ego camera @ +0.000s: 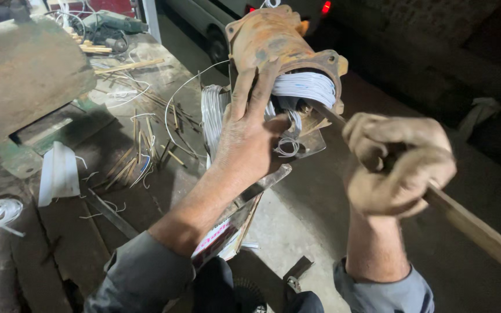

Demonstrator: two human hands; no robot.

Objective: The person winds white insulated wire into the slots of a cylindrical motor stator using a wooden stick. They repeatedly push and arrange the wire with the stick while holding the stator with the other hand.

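Left hand (249, 124) splayed flat — right hand (398, 165) seemingly fisted.

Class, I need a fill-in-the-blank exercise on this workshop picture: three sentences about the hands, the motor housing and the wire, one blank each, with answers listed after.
1. The left hand presses on the ____ wire coil in the rusty motor housing.
2. The right hand grips a long ____ stick.
3. The stick's tip points into the ____.

Missing words: white; wooden; housing
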